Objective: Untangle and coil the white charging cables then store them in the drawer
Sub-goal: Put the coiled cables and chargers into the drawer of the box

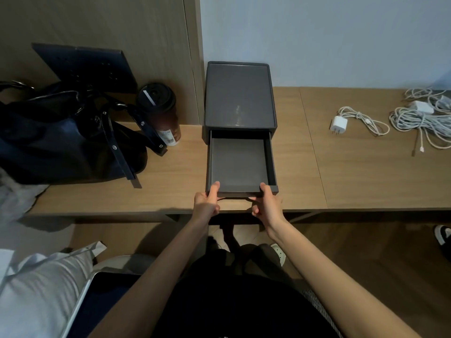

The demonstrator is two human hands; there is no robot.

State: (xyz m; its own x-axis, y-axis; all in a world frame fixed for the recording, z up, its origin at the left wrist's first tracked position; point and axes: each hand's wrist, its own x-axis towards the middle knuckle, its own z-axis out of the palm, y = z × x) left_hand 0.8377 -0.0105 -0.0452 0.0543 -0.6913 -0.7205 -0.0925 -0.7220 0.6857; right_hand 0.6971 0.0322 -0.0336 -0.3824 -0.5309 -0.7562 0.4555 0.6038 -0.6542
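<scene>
A dark grey drawer [238, 164] stands slid out of the bottom of a dark grey box [240, 93] at the middle of the wooden tabletop [170, 189], and its floor shows bare. The left hand [206, 203] and the right hand [267, 206] grip the drawer's front edge at its two corners: each thumb lies over the top of the rim, and the fingers curl against the front face and below it, where their tips are hidden. The white charging cables [415, 119] lie well apart from the drawer, far to the right on the tabletop, in a loose tangled heap whose outer loops are cut off by the frame edge, so how many cables there are cannot be told. Just left of the heap lies a white plug adapter [338, 123] with its own looped lead. To the left of the box stands a dark cup [159, 111] with a lid, its label too small to read, and beside it slumps a dark bag [68, 137], cut off at the left edge. At the lower left a white pillow [36, 293] and a dark-screened device [105, 296] are only partly in view.
</scene>
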